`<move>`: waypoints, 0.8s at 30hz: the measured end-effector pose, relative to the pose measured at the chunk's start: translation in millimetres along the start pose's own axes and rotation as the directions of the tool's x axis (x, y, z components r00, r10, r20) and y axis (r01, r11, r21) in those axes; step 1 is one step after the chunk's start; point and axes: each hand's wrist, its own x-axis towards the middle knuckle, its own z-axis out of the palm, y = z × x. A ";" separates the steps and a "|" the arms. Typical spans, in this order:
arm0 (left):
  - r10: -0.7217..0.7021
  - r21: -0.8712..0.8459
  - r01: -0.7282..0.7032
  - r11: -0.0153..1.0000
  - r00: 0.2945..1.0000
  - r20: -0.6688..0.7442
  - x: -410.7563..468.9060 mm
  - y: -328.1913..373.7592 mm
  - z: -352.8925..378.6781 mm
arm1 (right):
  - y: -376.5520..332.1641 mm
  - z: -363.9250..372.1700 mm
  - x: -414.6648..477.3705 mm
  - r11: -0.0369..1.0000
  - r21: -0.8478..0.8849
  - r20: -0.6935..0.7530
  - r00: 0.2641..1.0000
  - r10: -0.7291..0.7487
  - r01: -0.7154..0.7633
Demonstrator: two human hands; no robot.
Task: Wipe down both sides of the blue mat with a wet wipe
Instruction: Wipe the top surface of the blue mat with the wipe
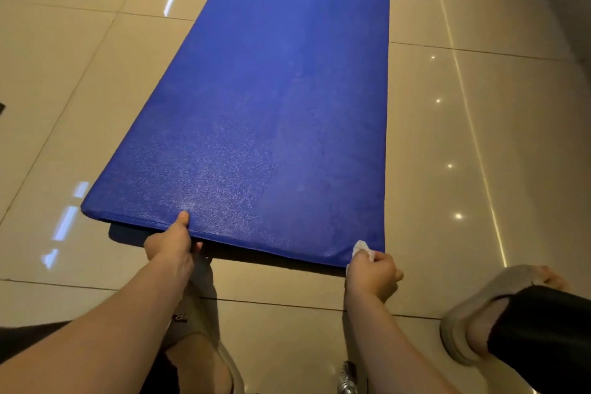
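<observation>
Head view shows the mat (275,99) flat on the floor (479,137), its long axis running straight away from the person. Both hands pinch its near short edge, lifted slightly: left hand (171,245) near the left corner, thumb on top; right hand (372,275) at the right corner, also clutching the wipe (361,248). Flipping probably comes next.
</observation>
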 end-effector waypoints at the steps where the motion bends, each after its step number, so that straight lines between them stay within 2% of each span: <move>1: -0.009 -0.005 0.009 1.000 1.000 0.001 2.5 -0.9 -1.7 | 1.2 0.2 -0.9 1.000 0.002 0.007 1.000 0.005 -0.005; 4: -0.052 -0.009 0.053 0.999 0.998 0.021 11.4 0.4 0.1 | -3.3 2.5 0.1 1.000 -0.005 0.008 1.000 -0.007 0.007; 8: -0.183 -0.004 0.186 0.982 0.967 0.178 48.4 0.2 6.5 | -21.5 5.7 9.0 0.997 0.021 -0.006 0.997 -0.076 0.077; 13: -0.165 0.029 0.163 0.986 0.953 0.253 50.3 -6.7 12.5 | -28.5 6.2 28.8 0.986 0.108 -0.019 0.992 -0.127 0.128; 15: -0.141 0.027 0.139 0.990 0.950 0.277 43.6 -4.4 10.5 | -18.1 9.8 32.6 0.984 0.156 0.015 0.996 -0.087 0.084; 19: -0.001 0.067 -0.012 0.998 0.982 0.189 17.1 2.8 -3.1 | 10.2 4.1 20.6 0.933 0.318 0.155 0.980 0.126 -0.171; 22: 0.030 0.039 -0.032 0.999 0.998 0.051 10.1 5.6 -33.7 | 24.0 0.7 -13.1 0.929 0.273 0.196 0.960 0.200 -0.249; 24: 0.018 0.026 -0.018 1.000 1.000 0.003 19.4 11.9 -49.3 | 25.4 0.8 -35.2 0.939 0.256 0.222 0.960 0.173 -0.229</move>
